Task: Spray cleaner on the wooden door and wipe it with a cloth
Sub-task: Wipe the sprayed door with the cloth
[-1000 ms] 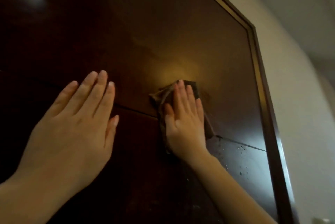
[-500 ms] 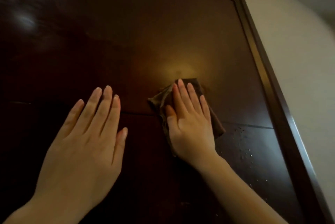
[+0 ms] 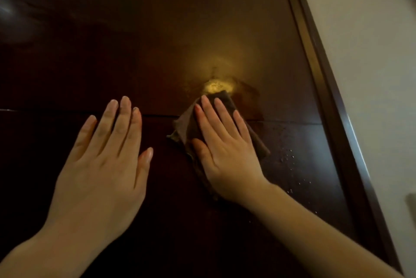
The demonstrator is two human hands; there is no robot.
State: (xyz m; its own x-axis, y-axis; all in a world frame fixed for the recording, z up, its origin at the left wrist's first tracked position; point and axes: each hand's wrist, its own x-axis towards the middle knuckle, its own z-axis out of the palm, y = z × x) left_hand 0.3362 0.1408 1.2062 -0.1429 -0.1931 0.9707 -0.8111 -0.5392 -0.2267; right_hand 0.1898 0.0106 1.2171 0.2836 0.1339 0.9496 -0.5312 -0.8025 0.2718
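Note:
A dark glossy wooden door point(image 3: 157, 29) fills most of the head view, with a horizontal groove across its middle. My right hand point(image 3: 225, 153) lies flat with straight fingers on a brown cloth point(image 3: 184, 126) and presses it against the door, over the groove. A bright light reflection glows just above the cloth. Small droplets point(image 3: 290, 156) speckle the panel right of the cloth. My left hand point(image 3: 101, 169) rests flat on the door to the left, fingers straight, holding nothing. No spray bottle is in view.
The door's dark frame point(image 3: 326, 88) runs diagonally down the right side. Beyond it is a pale wall point(image 3: 371, 52), with a small grey fitting point(image 3: 412, 208) at the right edge.
The view has tilted, so the door frame now stands steeper at the right. Both hands stay flat on the door, and the cloth under my right hand has shifted only slightly.

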